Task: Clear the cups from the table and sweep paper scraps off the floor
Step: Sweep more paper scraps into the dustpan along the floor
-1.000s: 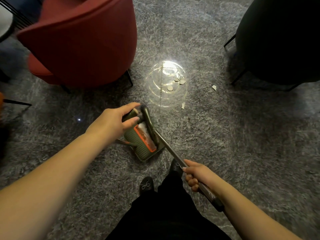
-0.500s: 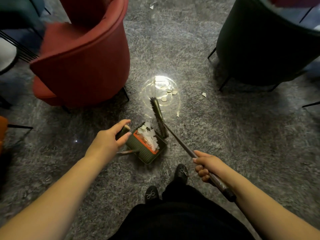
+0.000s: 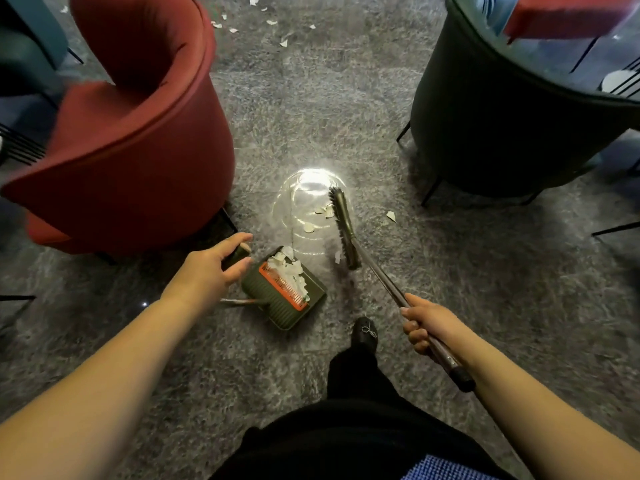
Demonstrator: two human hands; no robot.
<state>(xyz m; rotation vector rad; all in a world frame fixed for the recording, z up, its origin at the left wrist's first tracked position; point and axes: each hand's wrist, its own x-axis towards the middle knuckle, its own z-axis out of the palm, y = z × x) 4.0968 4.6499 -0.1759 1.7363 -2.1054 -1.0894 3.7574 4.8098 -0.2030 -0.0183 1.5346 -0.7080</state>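
A dark green dustpan with an orange comb strip stands on the grey floor, with white paper scraps piled in it. My left hand grips the top of its upright handle. My right hand grips the long broom handle; the broom head rests on the floor to the right of the pan. Loose paper scraps lie in the bright light patch just left of the bristles. One scrap lies to the right of the broom. More scraps are scattered far ahead.
A red armchair stands close on the left and a dark green armchair on the right, with a floor lane between them. My shoe is just behind the pan. Thin black chair legs reach in at the right edge.
The broom head has swung out of the dustpan, forward and to the right, beyond the loose scraps. The pan's paper pile is now uncovered. The view has tilted up, showing far scraps.
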